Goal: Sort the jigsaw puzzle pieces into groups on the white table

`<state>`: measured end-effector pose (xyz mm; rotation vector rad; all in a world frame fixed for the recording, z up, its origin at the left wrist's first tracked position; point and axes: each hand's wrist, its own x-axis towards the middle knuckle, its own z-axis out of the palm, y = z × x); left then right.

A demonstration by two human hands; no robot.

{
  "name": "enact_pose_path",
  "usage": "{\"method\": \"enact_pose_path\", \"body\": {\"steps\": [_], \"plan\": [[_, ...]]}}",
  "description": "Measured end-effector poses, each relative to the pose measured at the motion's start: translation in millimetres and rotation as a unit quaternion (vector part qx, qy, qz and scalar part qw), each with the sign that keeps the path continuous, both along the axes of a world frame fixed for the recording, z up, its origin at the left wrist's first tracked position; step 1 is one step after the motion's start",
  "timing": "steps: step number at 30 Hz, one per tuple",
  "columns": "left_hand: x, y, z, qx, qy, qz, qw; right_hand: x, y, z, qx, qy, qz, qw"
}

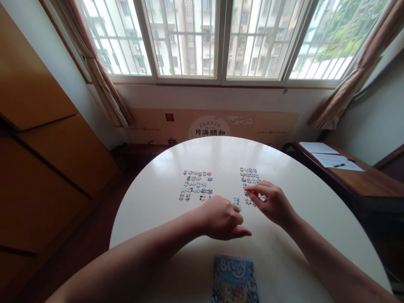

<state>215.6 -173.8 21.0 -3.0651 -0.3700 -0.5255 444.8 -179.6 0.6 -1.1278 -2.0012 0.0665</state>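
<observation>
My left hand (224,218) is over the middle of the round white table, its thumb stretched out to the right and its other fingers bent downward. Its fingertips, partly hidden, are at a small joined patch of jigsaw pieces (236,202). To the right, my right hand (270,199) pinches thumb and forefinger together at a puzzle piece (245,189), on the left side of a block of jigsaw pieces (248,171). That hand covers part of the block. Further left, loose jigsaw pieces (195,184) lie in rows, several of them close by my left wrist.
A Bluey picture sheet or box (235,280) lies at the near edge of the white table (151,202). On the right stands a wooden desk (344,181) with papers (337,161) and a pen. Cabinets are on the left, a barred window ahead.
</observation>
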Motion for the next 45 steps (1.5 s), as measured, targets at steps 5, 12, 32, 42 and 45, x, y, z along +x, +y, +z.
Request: {"method": "enact_pose_path", "body": {"steps": [5, 12, 32, 42, 45], "plan": [[-9, 6, 13.7, 0.003, 0.012, 0.026, 1.0, 0, 0, 0.6, 0.008, -0.001, -0.003, 1.0], [-58, 50, 52.0, 0.017, 0.037, 0.328, 0.944, 0, 0, 2.2, -0.005, 0.014, -0.008, 1.0], [-85, 59, 58.7, -0.144, 0.279, 0.407, 0.858, -3, -3, 1.8, -0.026, 0.016, 0.0, 1.0], [-84, 60, 53.8, -0.143, 0.309, 0.394, 0.854, -5, -4, 5.7, -0.026, 0.025, 0.003, 0.999], [-81, 59, 57.4, -0.148, 0.334, 0.4, 0.841, -4, -4, 5.6, -0.031, 0.025, 0.006, 0.999]]}}
